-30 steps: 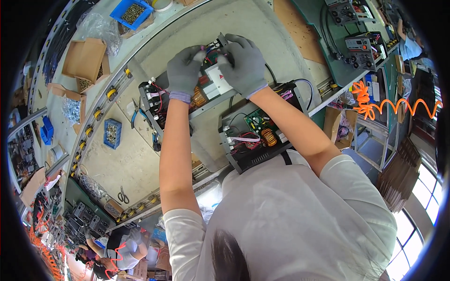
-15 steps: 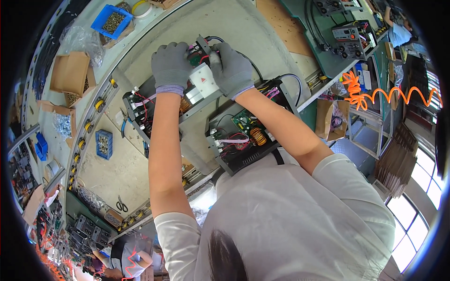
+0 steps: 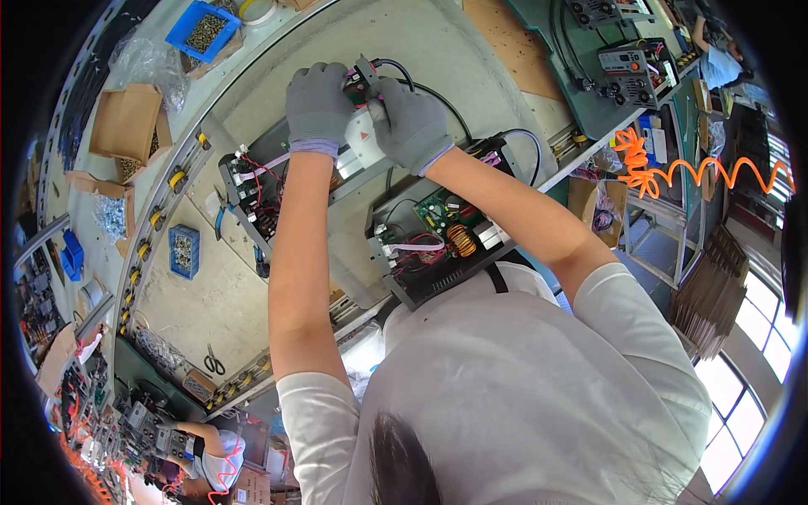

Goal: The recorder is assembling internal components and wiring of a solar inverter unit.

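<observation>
White module point(image 3: 360, 139) w/ black cable, apparently gripped between gloved left hand point(image 3: 316, 105) & right hand point(image 3: 412, 126).

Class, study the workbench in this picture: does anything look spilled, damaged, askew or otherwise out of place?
Nothing stands out. Both gloved hands, left hand and right hand, grip a white part with black cables. The open chassis shows its circuit board, and screws sit inside the blue bin.

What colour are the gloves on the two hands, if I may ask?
Grey, on both the left hand and right hand; seen in the head view.
</observation>
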`<move>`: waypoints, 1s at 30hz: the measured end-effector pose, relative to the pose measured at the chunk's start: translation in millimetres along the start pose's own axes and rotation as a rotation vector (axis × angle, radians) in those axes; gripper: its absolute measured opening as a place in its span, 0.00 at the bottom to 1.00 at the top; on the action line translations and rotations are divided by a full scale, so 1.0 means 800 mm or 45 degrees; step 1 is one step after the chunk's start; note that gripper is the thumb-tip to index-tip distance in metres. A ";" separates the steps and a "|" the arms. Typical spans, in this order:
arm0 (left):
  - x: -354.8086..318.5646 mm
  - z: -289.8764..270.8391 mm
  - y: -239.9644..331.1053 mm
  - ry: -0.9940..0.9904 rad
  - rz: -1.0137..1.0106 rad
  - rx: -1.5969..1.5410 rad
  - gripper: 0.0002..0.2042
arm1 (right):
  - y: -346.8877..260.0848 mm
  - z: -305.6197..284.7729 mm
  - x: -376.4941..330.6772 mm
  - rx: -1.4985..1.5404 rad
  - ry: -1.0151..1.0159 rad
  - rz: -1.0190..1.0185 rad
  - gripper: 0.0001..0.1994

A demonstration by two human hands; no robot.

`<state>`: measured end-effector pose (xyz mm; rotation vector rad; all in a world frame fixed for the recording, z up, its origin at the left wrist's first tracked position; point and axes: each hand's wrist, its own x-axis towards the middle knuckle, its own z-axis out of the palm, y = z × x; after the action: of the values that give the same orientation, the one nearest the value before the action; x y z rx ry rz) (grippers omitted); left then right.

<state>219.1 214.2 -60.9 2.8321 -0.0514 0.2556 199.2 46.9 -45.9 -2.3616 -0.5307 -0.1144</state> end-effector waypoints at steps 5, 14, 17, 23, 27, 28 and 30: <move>-0.008 0.000 -0.001 0.103 -0.117 -0.256 0.08 | -0.004 -0.003 -0.001 0.014 0.008 0.000 0.08; -0.045 -0.025 0.030 0.253 0.118 -0.490 0.10 | -0.029 -0.047 0.025 -0.462 -0.272 0.216 0.10; -0.046 -0.025 0.027 0.182 0.000 -0.720 0.09 | -0.019 -0.039 0.036 -0.274 -0.322 0.263 0.12; -0.040 -0.015 0.017 0.138 -0.212 -0.815 0.08 | -0.005 -0.018 0.026 0.083 -0.204 0.336 0.19; -0.042 -0.008 -0.001 0.250 -0.179 -0.469 0.07 | -0.013 -0.013 0.020 0.056 -0.043 0.351 0.31; -0.037 -0.007 -0.002 0.171 -0.114 -0.358 0.07 | -0.014 -0.015 0.020 0.142 -0.122 0.445 0.35; -0.027 -0.013 0.003 0.115 -0.087 -0.232 0.07 | -0.004 -0.007 0.018 0.146 -0.092 0.389 0.34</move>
<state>196.0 215.5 -54.0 2.6324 0.0390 0.3444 211.1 50.2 -36.5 -2.3099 -0.1992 0.1381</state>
